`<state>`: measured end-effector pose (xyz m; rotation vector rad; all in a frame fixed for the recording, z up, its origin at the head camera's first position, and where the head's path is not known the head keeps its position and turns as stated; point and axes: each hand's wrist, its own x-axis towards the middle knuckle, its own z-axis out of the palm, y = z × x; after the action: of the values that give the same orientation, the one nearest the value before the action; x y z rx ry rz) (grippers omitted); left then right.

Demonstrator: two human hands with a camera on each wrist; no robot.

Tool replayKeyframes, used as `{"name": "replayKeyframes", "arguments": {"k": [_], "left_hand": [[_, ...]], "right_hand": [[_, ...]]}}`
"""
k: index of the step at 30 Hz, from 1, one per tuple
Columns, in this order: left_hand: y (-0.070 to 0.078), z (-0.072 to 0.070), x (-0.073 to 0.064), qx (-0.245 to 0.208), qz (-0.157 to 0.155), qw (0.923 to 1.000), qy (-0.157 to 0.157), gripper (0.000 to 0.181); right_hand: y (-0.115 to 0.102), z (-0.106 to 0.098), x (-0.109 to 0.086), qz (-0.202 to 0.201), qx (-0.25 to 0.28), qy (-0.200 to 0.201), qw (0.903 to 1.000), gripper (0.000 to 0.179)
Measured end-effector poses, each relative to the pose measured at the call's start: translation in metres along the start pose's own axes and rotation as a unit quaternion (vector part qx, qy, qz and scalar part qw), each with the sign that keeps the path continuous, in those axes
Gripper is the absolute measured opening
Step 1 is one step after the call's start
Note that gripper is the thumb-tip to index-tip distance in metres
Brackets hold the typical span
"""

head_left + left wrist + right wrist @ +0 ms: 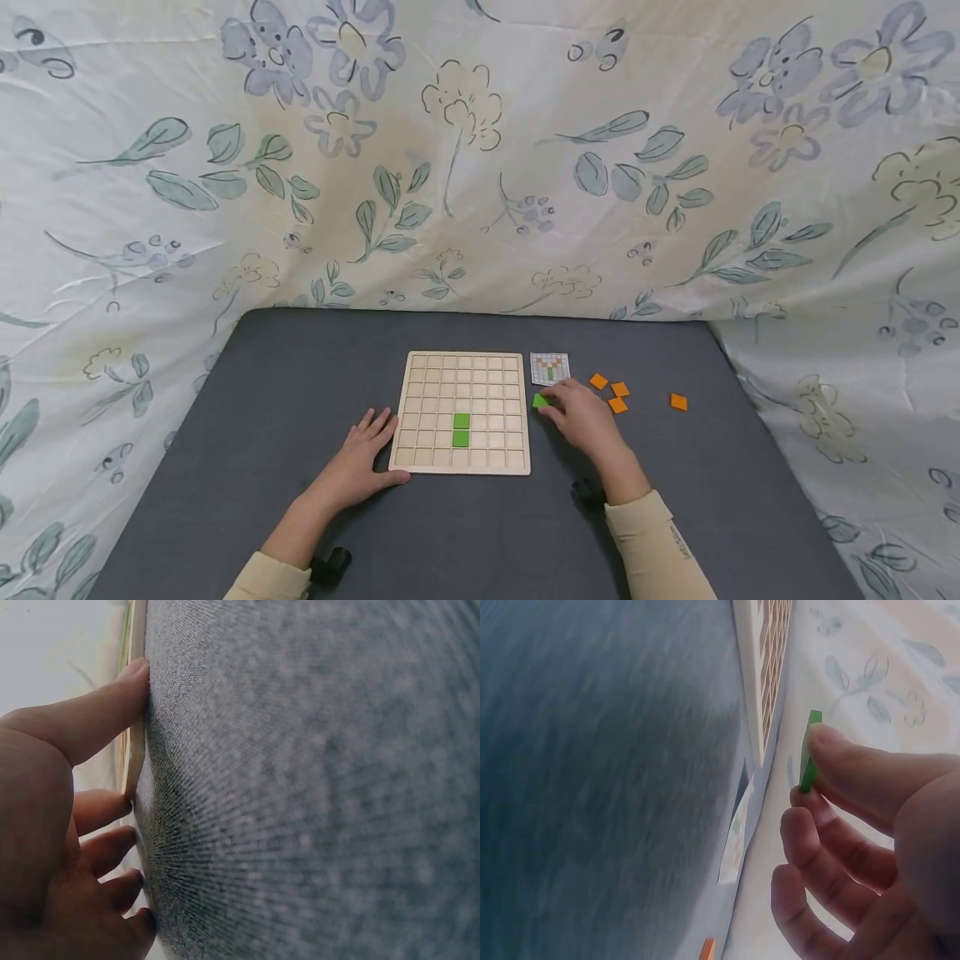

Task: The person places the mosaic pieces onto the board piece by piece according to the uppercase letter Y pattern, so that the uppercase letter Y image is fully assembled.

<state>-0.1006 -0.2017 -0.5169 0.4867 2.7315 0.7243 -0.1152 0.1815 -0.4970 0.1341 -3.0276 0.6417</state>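
A wooden grid board (427, 389) lies flat on the table, with two green square tiles (461, 438) in its lower middle cells, one above the other. My left hand (358, 462) rests at the board's lower left corner, fingers spread along the left edge and thumb on the front edge. In the left wrist view the thumb (112, 712) touches the board's rim (135, 761). Just right of the board, my right hand (585, 417) pinches another green tile (810, 761) between thumb and forefinger, lifted above the table in the right wrist view.
A small printed pattern card (550, 367) lies beyond my right hand, beside the board's upper right corner. Several orange square tiles (617, 405) lie to the right, one of them (678, 402) farther off. A floral cloth (480, 208) hangs behind the dark table (300, 375).
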Motion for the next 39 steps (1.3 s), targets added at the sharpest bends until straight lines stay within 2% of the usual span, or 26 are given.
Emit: {"name": "replayKeyframes", "arguments": {"k": [9, 18, 25, 39], "left_hand": [[0.005, 0.003, 0.007, 0.003, -0.009, 0.9999, 0.008, 0.101], [0.007, 0.005, 0.004, -0.005, -0.010, 0.9999, 0.002, 0.099], [0.006, 0.007, 0.005, -0.003, -0.009, 0.9999, 0.012, 0.099], [0.005, 0.008, 0.006, 0.003, -0.013, 0.9999, 0.010, 0.100]], "right_hand": [[-0.011, 0.005, 0.017, -0.040, 0.011, 0.000, 0.9991, 0.030], [-0.026, 0.012, 0.018, -0.057, 0.019, -0.013, 0.9981, 0.031], [-0.037, 0.014, 0.025, -0.088, 0.020, -0.008, 0.9959, 0.027], [-0.059, 0.029, 0.041, -0.111, 0.017, -0.039, 0.9929, 0.025]]}}
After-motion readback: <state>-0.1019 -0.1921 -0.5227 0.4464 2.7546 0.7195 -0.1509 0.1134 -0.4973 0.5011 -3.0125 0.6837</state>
